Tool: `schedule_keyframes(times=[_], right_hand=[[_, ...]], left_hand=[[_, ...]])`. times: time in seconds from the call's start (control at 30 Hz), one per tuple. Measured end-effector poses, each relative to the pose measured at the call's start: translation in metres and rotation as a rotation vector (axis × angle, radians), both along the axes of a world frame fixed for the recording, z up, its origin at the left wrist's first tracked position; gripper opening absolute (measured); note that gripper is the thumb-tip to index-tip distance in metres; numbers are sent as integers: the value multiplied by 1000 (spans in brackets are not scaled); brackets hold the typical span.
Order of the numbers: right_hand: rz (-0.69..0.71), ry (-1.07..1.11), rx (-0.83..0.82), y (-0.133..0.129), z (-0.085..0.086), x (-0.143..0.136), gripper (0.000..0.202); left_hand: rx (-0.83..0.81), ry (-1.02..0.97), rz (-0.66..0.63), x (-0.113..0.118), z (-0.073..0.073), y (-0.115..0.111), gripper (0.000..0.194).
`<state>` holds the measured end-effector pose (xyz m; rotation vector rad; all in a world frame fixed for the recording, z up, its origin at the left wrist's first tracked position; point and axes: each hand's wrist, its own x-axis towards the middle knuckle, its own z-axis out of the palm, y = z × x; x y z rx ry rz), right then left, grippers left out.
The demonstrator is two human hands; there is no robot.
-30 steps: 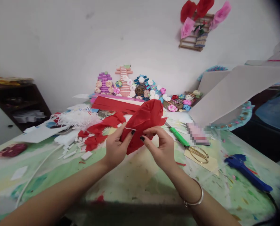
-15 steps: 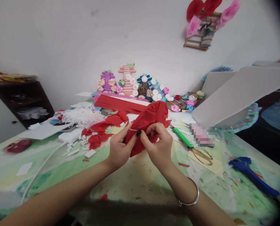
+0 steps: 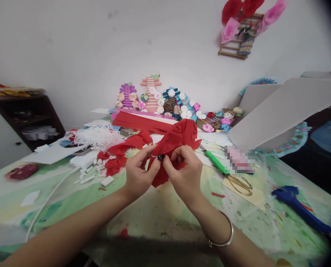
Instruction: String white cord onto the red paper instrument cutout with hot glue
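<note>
A crumpled piece of red crepe paper point(image 3: 179, 135) is held up over the middle of the table between my two hands. My left hand point(image 3: 139, 172) pinches its left edge, thumb pointing inward. My right hand point(image 3: 183, 170) grips the paper from the right, its fingers curled and its thumb almost touching the left thumb. A short bit of white string shows on the paper by the left fingertips. The fold between the thumbs is partly hidden by the fingers.
Red paper scraps point(image 3: 116, 165) and a bundle of white string point(image 3: 97, 136) lie left. On the right are a green-handled cutter point(image 3: 215, 162), gold-handled scissors point(image 3: 240, 184) and a blue glue gun point(image 3: 301, 209). Red paper strips point(image 3: 140, 122) and flower crafts point(image 3: 151, 98) stand behind. A white cable point(image 3: 50, 200) crosses the left side.
Both hands have shifted slightly left and down with the red paper. The thumbs have come closer together, and less of the white string shows.
</note>
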<state>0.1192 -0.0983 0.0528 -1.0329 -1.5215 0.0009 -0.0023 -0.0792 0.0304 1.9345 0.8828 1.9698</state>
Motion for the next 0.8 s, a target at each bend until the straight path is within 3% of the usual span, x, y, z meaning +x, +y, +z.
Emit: schedule_keyframes(times=[0.2, 0.47, 0.8], right_hand=[[-7, -26, 15, 1, 0, -4, 25], [66, -3, -9, 3, -3, -2, 18], [184, 1, -21, 2, -4, 4, 7]], left_hand=[[-55, -28, 39, -2, 7, 2, 18], [-87, -34, 57, -4, 5, 8, 16], [112, 217, 319, -7, 3, 11, 17]])
